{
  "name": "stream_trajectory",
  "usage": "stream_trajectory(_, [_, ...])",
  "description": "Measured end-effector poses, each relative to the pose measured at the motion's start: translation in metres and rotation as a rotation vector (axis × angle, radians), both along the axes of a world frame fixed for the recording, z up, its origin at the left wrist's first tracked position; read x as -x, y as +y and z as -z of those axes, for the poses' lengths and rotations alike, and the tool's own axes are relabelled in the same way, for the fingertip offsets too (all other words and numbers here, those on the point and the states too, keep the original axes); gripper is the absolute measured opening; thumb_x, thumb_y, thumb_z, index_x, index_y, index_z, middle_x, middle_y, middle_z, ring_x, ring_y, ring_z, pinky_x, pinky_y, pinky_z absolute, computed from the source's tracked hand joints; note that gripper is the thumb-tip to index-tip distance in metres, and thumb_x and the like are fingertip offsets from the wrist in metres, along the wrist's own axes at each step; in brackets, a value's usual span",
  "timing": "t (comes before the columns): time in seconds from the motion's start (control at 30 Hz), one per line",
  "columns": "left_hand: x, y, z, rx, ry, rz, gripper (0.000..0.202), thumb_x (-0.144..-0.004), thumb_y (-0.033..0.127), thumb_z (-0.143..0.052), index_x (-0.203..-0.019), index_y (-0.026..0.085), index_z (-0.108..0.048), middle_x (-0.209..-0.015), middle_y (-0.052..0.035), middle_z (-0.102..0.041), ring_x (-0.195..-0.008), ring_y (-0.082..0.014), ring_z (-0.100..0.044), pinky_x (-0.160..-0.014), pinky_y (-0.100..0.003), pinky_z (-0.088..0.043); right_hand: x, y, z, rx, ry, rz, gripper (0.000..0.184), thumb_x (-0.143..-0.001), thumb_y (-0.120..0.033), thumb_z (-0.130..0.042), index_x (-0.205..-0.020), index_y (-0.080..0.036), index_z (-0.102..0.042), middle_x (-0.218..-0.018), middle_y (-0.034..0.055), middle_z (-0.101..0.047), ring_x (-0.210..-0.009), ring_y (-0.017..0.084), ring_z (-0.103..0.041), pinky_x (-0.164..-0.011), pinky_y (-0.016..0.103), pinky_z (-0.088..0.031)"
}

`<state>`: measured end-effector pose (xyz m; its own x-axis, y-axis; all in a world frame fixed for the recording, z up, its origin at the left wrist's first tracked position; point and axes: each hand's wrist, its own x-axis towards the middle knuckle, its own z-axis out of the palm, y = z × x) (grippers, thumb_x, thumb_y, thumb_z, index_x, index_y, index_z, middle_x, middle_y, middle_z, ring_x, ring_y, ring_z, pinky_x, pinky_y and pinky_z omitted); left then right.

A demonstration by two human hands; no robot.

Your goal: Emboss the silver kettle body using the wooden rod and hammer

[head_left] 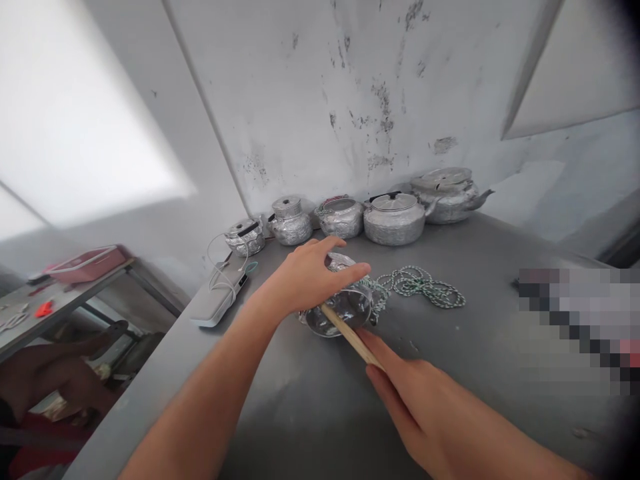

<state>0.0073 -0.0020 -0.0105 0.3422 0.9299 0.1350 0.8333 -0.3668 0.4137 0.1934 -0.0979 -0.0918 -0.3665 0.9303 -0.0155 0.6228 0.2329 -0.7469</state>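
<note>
My left hand [311,275] is wrapped over a small hammered metal pot [343,308] lying on its side on the grey table [480,333], its mouth facing me. My right hand [425,407] grips a thin wooden stick [347,331] whose far end reaches into the pot's mouth. A green and white cord [423,283] lies coiled just right of the pot and seems tied to it.
Several hammered metal kettles [395,217] stand in a row against the stained wall. A white flat device with a cable [217,300] lies near the table's left edge. Lower left, another person's arm [55,373] and a second table with a red tray [87,263].
</note>
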Motion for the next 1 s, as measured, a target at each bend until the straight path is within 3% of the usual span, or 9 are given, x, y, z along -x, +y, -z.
stream_trajectory(0.13, [0.002,0.002,0.000,0.031,0.023,0.003,0.086,-0.081,0.087,-0.050,-0.147,0.033,-0.051,-0.146,-0.0070,-0.056,-0.130,-0.0372,-0.053,-0.108,-0.047,-0.042,0.001,0.002,-0.001,0.020,-0.032,0.031,0.038,-0.102,-0.038,-0.038,-0.123,-0.024,-0.067,-0.065,0.0046,-0.073,-0.055,0.026,-0.070,-0.056,0.035,-0.050])
stream_trajectory(0.27, [0.002,0.002,-0.002,0.053,0.028,0.002,0.087,-0.080,0.087,-0.052,-0.148,0.033,-0.050,-0.150,-0.0067,-0.053,-0.133,-0.0372,-0.051,-0.107,-0.046,-0.043,0.003,0.004,-0.002,0.034,-0.170,0.018,0.045,-0.105,-0.036,-0.029,-0.131,-0.019,-0.061,-0.081,0.0103,-0.077,-0.082,0.032,-0.076,-0.086,0.046,-0.052])
stream_trajectory(0.33, [0.002,0.001,-0.003,0.053,0.031,-0.006,0.089,-0.079,0.088,-0.053,-0.149,0.033,-0.049,-0.153,-0.0059,-0.051,-0.136,-0.0374,-0.049,-0.105,-0.045,-0.044,0.003,0.004,-0.003,0.037,-0.209,0.003,0.047,-0.106,-0.034,-0.025,-0.137,-0.018,-0.056,-0.085,0.0114,-0.078,-0.086,0.032,-0.077,-0.090,0.048,-0.051])
stream_trajectory(0.5, [0.001,0.001,-0.002,0.036,0.025,-0.043,0.093,-0.079,0.088,-0.053,-0.149,0.027,-0.052,-0.154,-0.0052,-0.051,-0.137,-0.0372,-0.049,-0.104,-0.042,-0.046,0.003,0.004,-0.003,-0.035,-0.238,-0.028,0.049,-0.105,-0.028,-0.027,-0.146,-0.020,-0.051,-0.072,0.0060,-0.076,-0.062,0.027,-0.075,-0.069,0.039,-0.056])
stream_trajectory(0.6, [0.001,0.002,-0.001,0.041,0.015,-0.053,0.094,-0.077,0.089,-0.054,-0.145,0.025,-0.056,-0.152,-0.0060,-0.054,-0.133,-0.0375,-0.053,-0.102,-0.043,-0.048,0.000,0.004,0.000,-0.116,-0.168,-0.052,0.057,-0.103,-0.024,-0.028,-0.160,-0.027,-0.033,-0.064,0.0000,-0.073,-0.048,0.024,-0.069,-0.060,0.035,-0.056])
stream_trajectory(0.67, [0.001,0.002,-0.001,0.040,0.011,-0.053,0.093,-0.076,0.089,-0.055,-0.143,0.025,-0.058,-0.150,-0.0062,-0.056,-0.132,-0.0377,-0.054,-0.102,-0.043,-0.048,-0.001,0.004,0.003,-0.159,-0.159,-0.071,0.062,-0.103,-0.022,-0.027,-0.164,-0.029,-0.024,-0.058,-0.0027,-0.070,-0.043,0.023,-0.067,-0.060,0.035,-0.057])
stream_trajectory(0.87, [0.001,0.001,-0.002,0.041,0.008,-0.048,0.090,-0.076,0.087,-0.055,-0.141,0.025,-0.061,-0.149,-0.0050,-0.057,-0.133,-0.0375,-0.053,-0.103,-0.042,-0.048,-0.001,0.004,0.008,-0.152,-0.150,-0.065,0.064,-0.102,-0.021,-0.026,-0.165,-0.028,-0.019,-0.061,-0.0018,-0.071,-0.048,0.024,-0.070,-0.066,0.038,-0.059])
stream_trajectory(1.0, [0.001,0.001,-0.002,0.029,0.005,-0.041,0.087,-0.078,0.086,-0.056,-0.140,0.025,-0.062,-0.149,-0.0049,-0.057,-0.135,-0.0373,-0.052,-0.106,-0.042,-0.047,-0.001,0.004,0.006,-0.108,-0.166,-0.064,0.062,-0.102,-0.023,-0.026,-0.163,-0.026,-0.026,-0.059,-0.0010,-0.070,-0.046,0.025,-0.069,-0.070,0.041,-0.060])
